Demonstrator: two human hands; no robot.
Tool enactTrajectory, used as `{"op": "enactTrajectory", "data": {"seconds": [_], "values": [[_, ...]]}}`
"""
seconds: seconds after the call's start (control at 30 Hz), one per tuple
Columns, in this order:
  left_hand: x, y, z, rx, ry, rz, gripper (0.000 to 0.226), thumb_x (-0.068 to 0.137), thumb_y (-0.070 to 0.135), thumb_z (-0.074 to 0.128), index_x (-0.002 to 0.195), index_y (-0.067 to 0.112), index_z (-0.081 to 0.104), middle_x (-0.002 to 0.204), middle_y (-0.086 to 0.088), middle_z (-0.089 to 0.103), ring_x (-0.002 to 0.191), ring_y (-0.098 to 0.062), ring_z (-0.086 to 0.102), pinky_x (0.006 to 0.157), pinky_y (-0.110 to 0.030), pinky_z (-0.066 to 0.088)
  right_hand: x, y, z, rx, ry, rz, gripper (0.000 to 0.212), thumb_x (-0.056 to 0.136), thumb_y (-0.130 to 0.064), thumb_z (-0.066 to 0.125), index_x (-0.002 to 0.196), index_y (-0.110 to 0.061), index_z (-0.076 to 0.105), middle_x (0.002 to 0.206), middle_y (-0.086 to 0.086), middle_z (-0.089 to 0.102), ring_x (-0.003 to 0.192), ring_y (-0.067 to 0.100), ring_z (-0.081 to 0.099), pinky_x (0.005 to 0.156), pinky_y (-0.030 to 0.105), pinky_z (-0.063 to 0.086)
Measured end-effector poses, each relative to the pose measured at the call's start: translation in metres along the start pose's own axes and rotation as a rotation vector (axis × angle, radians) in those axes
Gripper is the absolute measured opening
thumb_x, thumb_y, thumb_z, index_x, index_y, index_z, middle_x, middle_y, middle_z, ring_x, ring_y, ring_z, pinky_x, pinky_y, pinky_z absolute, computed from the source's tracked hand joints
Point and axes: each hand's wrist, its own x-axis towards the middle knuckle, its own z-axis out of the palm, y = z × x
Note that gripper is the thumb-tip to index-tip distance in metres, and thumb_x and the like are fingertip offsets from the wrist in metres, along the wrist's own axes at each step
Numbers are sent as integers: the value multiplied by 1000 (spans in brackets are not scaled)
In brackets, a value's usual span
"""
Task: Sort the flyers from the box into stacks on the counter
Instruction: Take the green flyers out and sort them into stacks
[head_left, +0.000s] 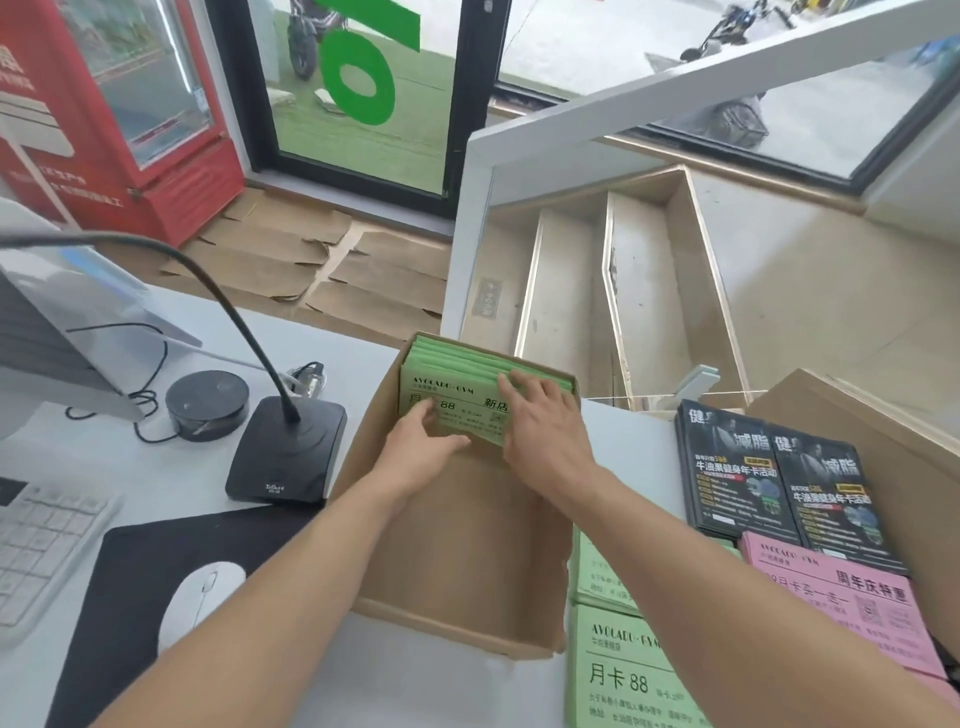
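At the far end of the cardboard box (457, 545) on the white counter (171, 467), the green flyers (457, 384) stand packed on edge, faces turned toward us, their long axis running across the box from left to right. We have both hands in there. Our left hand (421, 447) pinches the lower left part of the front flyer, thumb on its face. Our right hand (545, 421) lies spread over the top right of the bundle, fingers curled over the upper edges; whether it is grasping or only steadying, we cannot tell. The bundle lies straight ahead of both hands, so lifting it looks like a pull upward and toward us. To the right of the box wait the sorted stacks: the black flyers (774, 473) furthest, the pink flyers (841, 603) nearer, and the green stack (628, 670) just beside the box's near right corner. That green stack sits nearest our right arm, so we judge the bundle belongs there.
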Motion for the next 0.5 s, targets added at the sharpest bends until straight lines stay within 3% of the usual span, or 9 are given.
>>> {"op": "enactTrajectory", "data": {"seconds": [0.17, 0.3, 0.5], "values": [[5, -2, 2, -53, -16, 8, 87, 86, 28, 79, 158, 24, 31, 152, 7, 50, 135, -11, 50, 114, -32, 38, -4, -1, 20, -18, 57, 4, 72, 91, -14, 53, 159, -14, 26, 164, 7, 28, 150, 31, 25, 121, 42, 21], [5, -1, 2, -24, -15, 21, 89, 86, 28, 79, 159, 22, 29, 154, 6, 48, 134, -12, 52, 112, -28, 37, -8, 2, 27, -65, 50, -24, 79, 90, -15, 52, 161, -14, 16, 168, 7, 17, 154, 30, 17, 125, 44, 17], [2, 3, 3, -18, -27, 39, 90, 86, 24, 79, 160, 21, 26, 157, 4, 44, 124, -8, 59, 99, -21, 37, -4, -1, 22, 11, 56, 2, 69, 92, -16, 50, 157, -17, 27, 167, 5, 22, 153, 28, 19, 124, 42, 17]]}}
